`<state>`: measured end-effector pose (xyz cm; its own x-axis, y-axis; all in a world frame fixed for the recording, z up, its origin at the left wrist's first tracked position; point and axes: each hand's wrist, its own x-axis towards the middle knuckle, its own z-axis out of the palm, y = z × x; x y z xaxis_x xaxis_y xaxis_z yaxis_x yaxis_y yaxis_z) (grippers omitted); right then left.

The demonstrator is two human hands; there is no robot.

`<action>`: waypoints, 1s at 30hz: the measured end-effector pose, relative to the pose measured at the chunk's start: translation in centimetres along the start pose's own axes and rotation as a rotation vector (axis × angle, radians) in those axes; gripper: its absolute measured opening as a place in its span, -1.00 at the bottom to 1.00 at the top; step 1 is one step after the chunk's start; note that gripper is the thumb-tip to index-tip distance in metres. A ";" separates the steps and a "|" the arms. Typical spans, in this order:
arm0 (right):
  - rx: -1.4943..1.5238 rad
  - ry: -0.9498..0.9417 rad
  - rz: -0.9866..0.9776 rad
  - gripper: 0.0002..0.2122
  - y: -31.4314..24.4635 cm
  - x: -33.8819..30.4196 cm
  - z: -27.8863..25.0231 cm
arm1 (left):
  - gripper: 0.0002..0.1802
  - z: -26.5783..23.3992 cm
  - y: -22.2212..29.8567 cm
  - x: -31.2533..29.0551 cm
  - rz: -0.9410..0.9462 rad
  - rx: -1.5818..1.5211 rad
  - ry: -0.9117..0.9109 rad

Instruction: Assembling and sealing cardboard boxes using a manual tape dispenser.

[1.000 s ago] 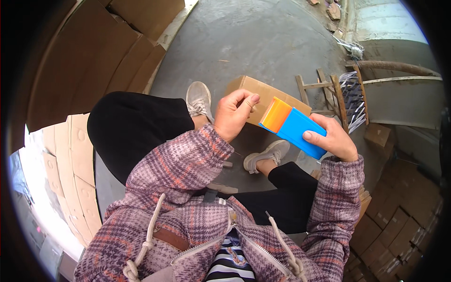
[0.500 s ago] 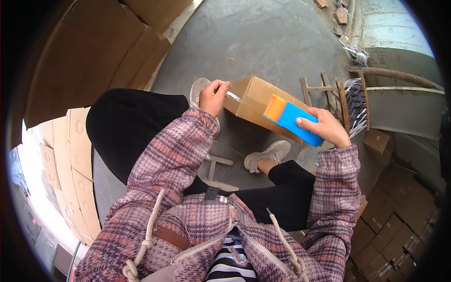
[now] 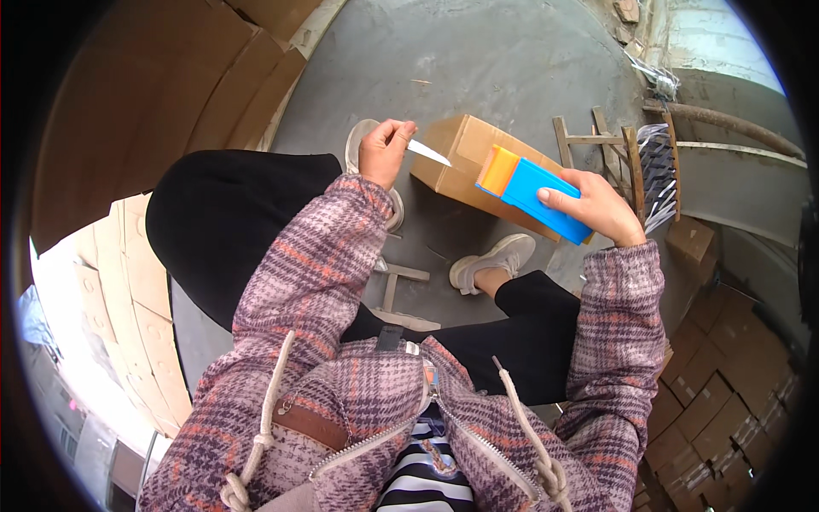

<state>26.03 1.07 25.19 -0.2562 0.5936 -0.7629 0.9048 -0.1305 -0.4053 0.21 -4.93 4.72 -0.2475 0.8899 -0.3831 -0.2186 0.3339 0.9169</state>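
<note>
My right hand (image 3: 595, 205) grips a blue tape dispenser (image 3: 546, 198) with an orange front end, thumb on its near face. The dispenser is held over the right part of a brown cardboard box (image 3: 473, 141); whether it touches the box I cannot tell. My left hand (image 3: 388, 152) is at the box's left end, thumb and fingers pinched on a shiny white strip (image 3: 429, 154) that looks like tape. The strip tapers toward the dispenser, and where its far end goes does not show. The box sits between my knees, its underside hidden.
Large cardboard sheets (image 3: 153, 111) stand at the left. A wooden frame (image 3: 636, 175) with dark and white strips is to the right. More stacked brown cartons (image 3: 717, 401) fill the lower right. Grey concrete floor (image 3: 409, 51) lies ahead, and a low wooden piece (image 3: 392, 290) is between my feet.
Both hands, the dispenser and the box appear slightly higher in the picture, along with a small shift of the whole view. More of the white strip shows from my left fingers.
</note>
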 end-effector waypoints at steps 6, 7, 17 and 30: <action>0.006 0.010 0.001 -0.41 -0.1 0.0 0.2 | -0.80 0.1 -0.6 0.1 -0.005 -0.021 -0.010; -0.008 0.007 0.006 -0.41 -0.3 0.0 0.2 | -0.79 0.2 -0.8 0.2 -0.004 -0.036 -0.004; -0.005 0.017 0.010 -0.42 0.0 0.3 0.1 | -0.81 0.8 -1.8 -0.4 -0.090 -0.037 -0.019; 0.018 -0.013 0.029 -0.46 -0.5 0.8 0.3 | -0.81 4.2 -5.4 -1.3 0.113 0.189 0.118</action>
<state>25.25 1.35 24.59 -0.2342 0.5786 -0.7813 0.9057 -0.1623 -0.3917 5.68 -6.58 0.72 -0.3713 0.8862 -0.2771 -0.0054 0.2964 0.9551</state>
